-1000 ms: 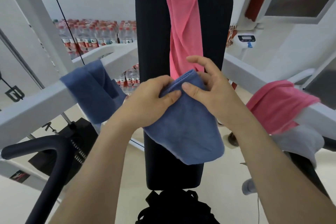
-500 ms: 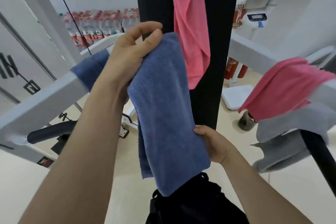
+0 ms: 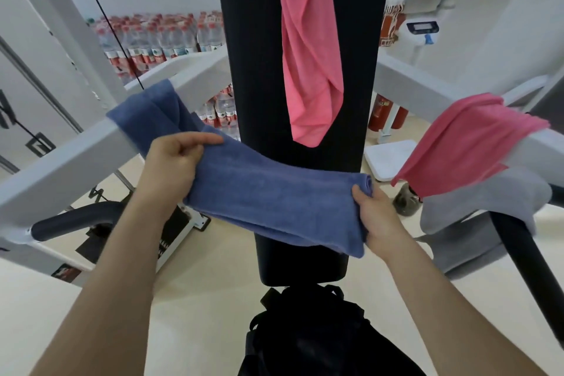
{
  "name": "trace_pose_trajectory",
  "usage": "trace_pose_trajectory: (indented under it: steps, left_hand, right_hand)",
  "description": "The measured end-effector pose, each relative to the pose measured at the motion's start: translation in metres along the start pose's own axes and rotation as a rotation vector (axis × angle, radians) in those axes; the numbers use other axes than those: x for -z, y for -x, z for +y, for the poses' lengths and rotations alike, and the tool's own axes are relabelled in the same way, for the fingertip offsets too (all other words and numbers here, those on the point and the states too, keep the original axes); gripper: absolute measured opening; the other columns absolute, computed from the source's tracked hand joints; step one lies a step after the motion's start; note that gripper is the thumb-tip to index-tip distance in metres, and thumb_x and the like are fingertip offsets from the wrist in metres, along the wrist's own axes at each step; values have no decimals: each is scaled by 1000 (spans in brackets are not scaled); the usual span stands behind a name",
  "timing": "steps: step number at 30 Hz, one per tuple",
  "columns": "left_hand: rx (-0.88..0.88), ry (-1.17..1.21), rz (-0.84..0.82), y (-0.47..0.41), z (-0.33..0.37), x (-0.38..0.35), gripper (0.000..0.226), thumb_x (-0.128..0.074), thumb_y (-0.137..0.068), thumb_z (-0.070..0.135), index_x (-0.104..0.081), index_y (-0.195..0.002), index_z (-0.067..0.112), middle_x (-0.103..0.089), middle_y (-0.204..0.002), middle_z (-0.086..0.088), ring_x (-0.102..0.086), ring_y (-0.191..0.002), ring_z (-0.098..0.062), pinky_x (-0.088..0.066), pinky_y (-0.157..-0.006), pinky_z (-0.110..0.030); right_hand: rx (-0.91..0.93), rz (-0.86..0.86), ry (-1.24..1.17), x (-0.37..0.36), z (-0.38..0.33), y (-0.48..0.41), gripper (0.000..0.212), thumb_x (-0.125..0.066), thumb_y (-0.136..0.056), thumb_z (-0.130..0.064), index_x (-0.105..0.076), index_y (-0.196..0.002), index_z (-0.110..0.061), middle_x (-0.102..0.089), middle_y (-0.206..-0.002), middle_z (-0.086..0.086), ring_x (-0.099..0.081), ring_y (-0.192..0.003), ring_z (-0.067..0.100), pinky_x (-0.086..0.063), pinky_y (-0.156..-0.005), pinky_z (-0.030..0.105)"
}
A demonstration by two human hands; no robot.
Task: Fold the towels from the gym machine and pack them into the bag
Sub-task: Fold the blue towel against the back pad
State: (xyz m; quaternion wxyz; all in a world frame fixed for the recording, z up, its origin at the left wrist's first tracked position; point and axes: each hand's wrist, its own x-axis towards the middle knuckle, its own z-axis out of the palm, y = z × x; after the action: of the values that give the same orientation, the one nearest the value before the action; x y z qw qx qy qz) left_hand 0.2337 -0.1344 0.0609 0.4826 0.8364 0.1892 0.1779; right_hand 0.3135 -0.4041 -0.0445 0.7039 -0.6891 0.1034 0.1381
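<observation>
A folded blue towel stretches level in front of the black bench pad. My left hand grips its left end and my right hand grips its right end. The black bag sits on the floor below the pad. A second blue towel drapes over the white left arm of the machine. One pink towel hangs down the pad. Another pink towel lies over the right arm with a grey towel beneath it.
White machine frame bars run on both sides, with black handles low at the left and right. Packs of water bottles are stacked at the back wall. A white scale and red extinguishers stand behind the pad.
The blue towel hung upright from my raised left hand half a second ago. Now my left hand has come down and both hands hold it stretched out level.
</observation>
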Motion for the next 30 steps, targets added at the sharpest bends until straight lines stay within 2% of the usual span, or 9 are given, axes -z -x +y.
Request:
trace_pose_trajectory:
  steps: [3,8,10,15,17,19,22,25,30]
  left_hand:
    - [31,33,107,14,-8,-8,25,-52,-98,19,-70,-104,35,-61,-109,15,-56,-90,1,-40,-69,-5]
    - [91,186,96,24,-27,-9,30,-67,-88,22,-68,-115,35,-59,-125,13,-57,-108,-7,-45,-81,-13]
    - [85,221,74,24,-30,-6,31,-65,-90,22,-67,-116,37,-58,-127,14,-57,-108,-7,-45,-80,-13]
    - [-64,-134,71,28,-48,-16,39,-53,-97,11,-56,-133,27,-51,-130,11,-49,-115,-13,-35,-91,-18]
    - [-201,-313,159,32,-57,-21,42,-51,-97,6,-53,-137,19,-54,-133,3,-50,-116,-18,-35,-93,-22]
    - [-182,-333,237,33,-65,-26,42,-51,-96,5,-54,-136,17,-56,-133,-1,-52,-115,-20,-35,-92,-23]
    - [204,107,172,29,-71,-31,33,-52,-96,8,-65,-123,24,-57,-133,-4,-55,-117,-23,-44,-94,-29]
    - [505,631,168,28,-57,-26,30,-57,-92,3,-74,-100,25,-61,-126,-8,-63,-106,-30,-55,-85,-39]
    - [-253,-402,263,41,-1,-24,43,-58,-87,6,-62,-126,24,-63,-125,-4,-60,-105,-19,-43,-85,-23]
  right_hand:
    - [404,153,489,9,-24,-3,14,-49,-100,-26,-51,-102,-12,-62,-92,7,-61,-81,17,-47,-70,30]
    - [-197,-241,27,30,-38,6,28,-66,-90,-30,-70,-106,-7,-76,-101,11,-74,-85,20,-54,-74,32]
    - [-188,-233,-88,29,-32,7,27,-61,-93,-23,-67,-115,-8,-73,-111,11,-73,-93,19,-55,-80,35]
    - [480,195,753,15,-38,15,24,-40,-103,-18,-50,-125,-16,-59,-95,1,-56,-87,25,-44,-77,40]
    - [621,270,843,12,-37,19,21,-40,-102,-18,-51,-120,-13,-57,-87,2,-55,-80,29,-47,-74,44]
    - [483,234,724,14,-36,14,26,-42,-103,-29,-54,-115,-9,-61,-91,3,-61,-85,31,-50,-80,45]
    - [-113,22,234,19,-48,9,35,-50,-99,-38,-62,-105,-5,-68,-92,9,-66,-86,27,-53,-80,41]
    - [-124,-39,149,18,-48,12,29,-63,-92,-35,-64,-107,-10,-72,-97,8,-69,-85,22,-56,-74,37]
    - [479,60,576,-15,-72,38,16,-68,-88,-25,-58,-100,-22,-63,-84,-16,-61,-75,-2,-48,-68,14]
